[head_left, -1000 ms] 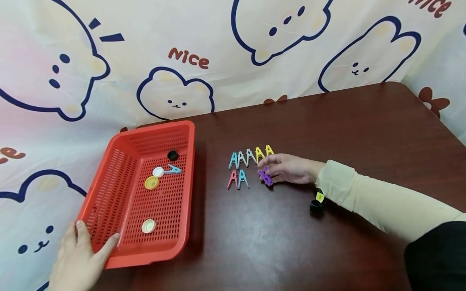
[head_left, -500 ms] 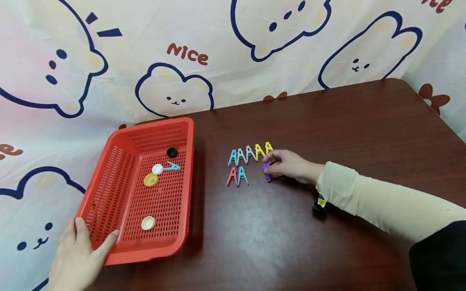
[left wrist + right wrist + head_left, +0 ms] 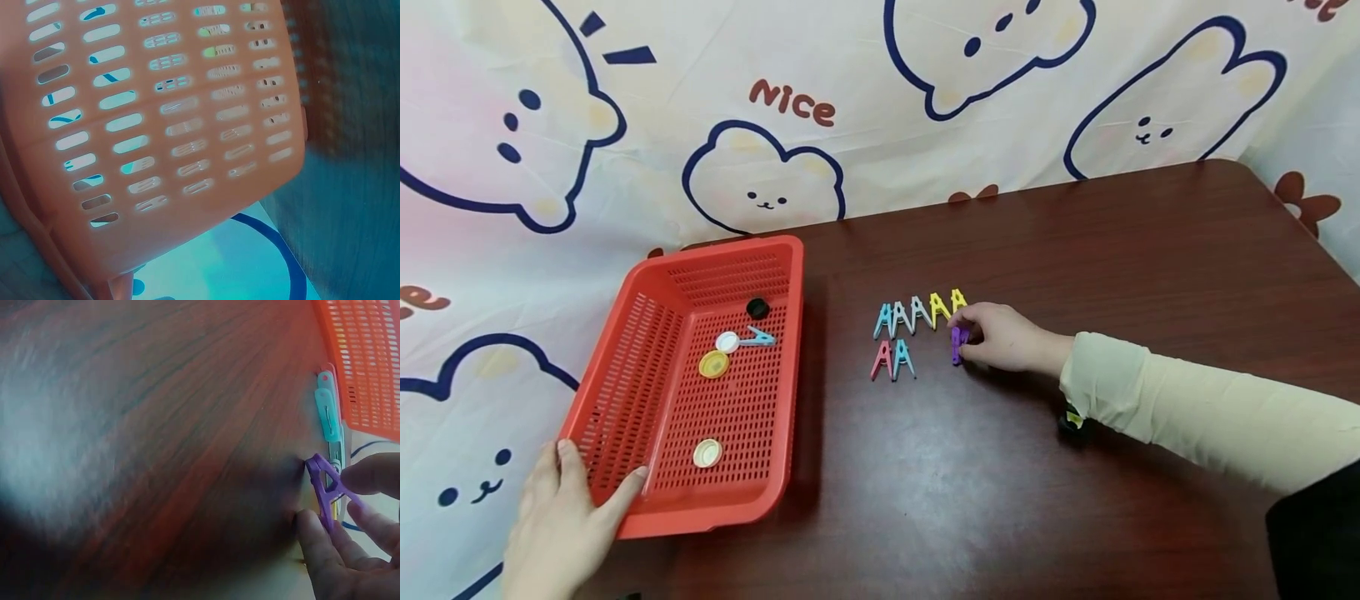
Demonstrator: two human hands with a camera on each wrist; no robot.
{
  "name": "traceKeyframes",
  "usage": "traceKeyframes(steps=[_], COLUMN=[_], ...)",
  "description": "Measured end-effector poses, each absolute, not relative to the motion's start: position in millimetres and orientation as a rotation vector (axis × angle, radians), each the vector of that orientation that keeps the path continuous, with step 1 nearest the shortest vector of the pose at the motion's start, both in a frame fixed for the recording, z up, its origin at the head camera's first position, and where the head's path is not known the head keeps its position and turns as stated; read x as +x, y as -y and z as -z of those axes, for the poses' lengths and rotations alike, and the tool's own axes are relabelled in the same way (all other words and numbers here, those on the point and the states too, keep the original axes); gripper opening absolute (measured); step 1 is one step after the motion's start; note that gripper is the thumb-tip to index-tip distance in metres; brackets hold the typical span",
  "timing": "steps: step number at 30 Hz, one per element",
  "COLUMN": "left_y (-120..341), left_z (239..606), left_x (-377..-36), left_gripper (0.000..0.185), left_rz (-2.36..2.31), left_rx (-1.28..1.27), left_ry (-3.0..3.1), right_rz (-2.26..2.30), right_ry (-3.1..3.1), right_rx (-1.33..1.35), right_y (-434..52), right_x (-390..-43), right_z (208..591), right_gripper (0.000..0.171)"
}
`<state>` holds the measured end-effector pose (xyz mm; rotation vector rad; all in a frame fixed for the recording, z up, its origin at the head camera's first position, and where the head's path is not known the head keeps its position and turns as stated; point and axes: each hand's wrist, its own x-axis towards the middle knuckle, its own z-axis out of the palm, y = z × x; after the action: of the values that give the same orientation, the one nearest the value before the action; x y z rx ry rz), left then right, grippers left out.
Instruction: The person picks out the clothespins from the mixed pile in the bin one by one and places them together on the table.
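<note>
My right hand pinches a purple clothespin between thumb and fingers, holding it upright on the dark wooden table just below the yellow end of a row of several coloured clothespins. The right wrist view shows the purple clothespin pinched between my fingertips, its tip on the wood. A red and a blue clothespin stand as a pair in front of the row. My left hand grips the near left corner of the red plastic basket. The left wrist view is filled by the basket wall.
Inside the basket lie a light blue clothespin, a white cap, a yellow cap, a cream cap and a small black cap. A cartoon-print cloth hangs behind the table. A small black object sits under my right wrist.
My right hand has lifted the purple clothespin from lying tilted and moved it up toward the row, now holding it upright. The left hand has stayed on the basket.
</note>
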<state>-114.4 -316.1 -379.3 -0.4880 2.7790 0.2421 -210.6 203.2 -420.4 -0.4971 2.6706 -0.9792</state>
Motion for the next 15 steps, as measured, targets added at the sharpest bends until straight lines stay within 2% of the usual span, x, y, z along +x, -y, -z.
traceKeyframes(steps=[8, 10, 15], left_y=[312.4, 311.6, 309.1], left_z=[377.1, 376.1, 373.8], left_x=[-115.5, -114.9, -113.4], left_gripper=[0.115, 0.113, 0.11], left_rz=[-0.244, -0.239, -0.238], left_rx=[-0.508, -0.512, -0.515], left_ry=[-2.767, -2.766, -2.761], right_rz=[0.694, 0.633, 0.493], right_ry=[-2.75, -2.748, -2.597], right_rx=[-0.65, -0.791, -1.37], right_y=[-202.9, -202.2, -200.9], right_x=[-208.1, -208.8, -216.1], right_z=[410.2, 408.2, 408.4], right_gripper=[0.036, 0.033, 0.025])
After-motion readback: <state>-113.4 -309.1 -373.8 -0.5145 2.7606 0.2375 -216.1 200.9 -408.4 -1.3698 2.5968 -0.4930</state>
